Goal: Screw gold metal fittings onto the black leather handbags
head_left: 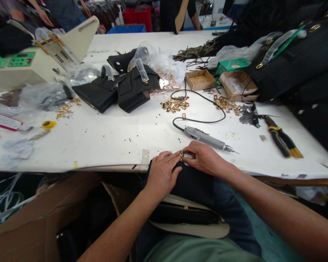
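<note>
A black bag (192,182) lies on my lap against the table's front edge, its pale lining and a gold zipper pull (186,207) showing lower down. At its upper edge sits a small gold metal clasp (181,155). My right hand (205,157) pinches this clasp from the right between thumb and fingers. From the left, my left hand (164,173) grips the bag's edge, its fingertips meeting the clasp. Just beyond my right hand lies a grey electric screwdriver (206,138) with a black cord, its bit pointing right.
Loose gold fittings (175,104) lie mid-table, near small cardboard boxes (200,79). Black-and-yellow pliers (282,138) rest at right. Two black bags (136,87) stand behind, beside a cream machine (22,69). A large black bag pile (295,62) fills the right; other people stand across the table.
</note>
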The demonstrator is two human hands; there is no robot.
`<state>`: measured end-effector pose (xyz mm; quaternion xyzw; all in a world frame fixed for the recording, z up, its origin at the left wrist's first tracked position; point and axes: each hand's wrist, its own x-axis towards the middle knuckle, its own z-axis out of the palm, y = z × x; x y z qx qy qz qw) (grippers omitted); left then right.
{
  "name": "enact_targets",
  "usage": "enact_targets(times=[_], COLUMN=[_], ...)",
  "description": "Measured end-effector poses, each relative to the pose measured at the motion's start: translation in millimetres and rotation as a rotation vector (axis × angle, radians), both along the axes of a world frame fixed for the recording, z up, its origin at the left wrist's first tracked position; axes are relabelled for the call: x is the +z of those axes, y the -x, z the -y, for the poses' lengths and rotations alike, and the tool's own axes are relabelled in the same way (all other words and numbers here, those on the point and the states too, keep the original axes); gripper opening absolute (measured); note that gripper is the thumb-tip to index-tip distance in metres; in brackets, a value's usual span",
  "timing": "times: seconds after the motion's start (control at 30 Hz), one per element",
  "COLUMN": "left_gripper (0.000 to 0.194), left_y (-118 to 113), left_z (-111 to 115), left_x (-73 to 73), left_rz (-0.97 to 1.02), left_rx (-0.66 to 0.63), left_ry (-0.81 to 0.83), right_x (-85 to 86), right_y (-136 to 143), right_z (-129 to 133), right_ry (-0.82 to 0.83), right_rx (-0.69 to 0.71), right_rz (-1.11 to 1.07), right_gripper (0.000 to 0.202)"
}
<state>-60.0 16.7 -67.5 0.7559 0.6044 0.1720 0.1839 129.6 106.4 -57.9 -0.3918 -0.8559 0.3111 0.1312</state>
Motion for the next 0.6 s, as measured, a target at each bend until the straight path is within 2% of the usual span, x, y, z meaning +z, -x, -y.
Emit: enact_targets(times=[0.4, 0.6], left_gripper=[0.046, 0.045], left_y=[2, 1], left_z=[-2, -1], left_x=[1.7, 4.9], left_rz=[-0.062, -0.084], left_rx=[-0.045, -0.043], left_ry=[0.007, 0.017], right_x=[21.9, 17.2], right_y=[10, 12], right_z=[-3, 2], right_ry=[-0.137, -0.189], right_rx=[0.11, 0.068], right_rz=[0.405, 0.42], right_gripper=[0.025, 0.026])
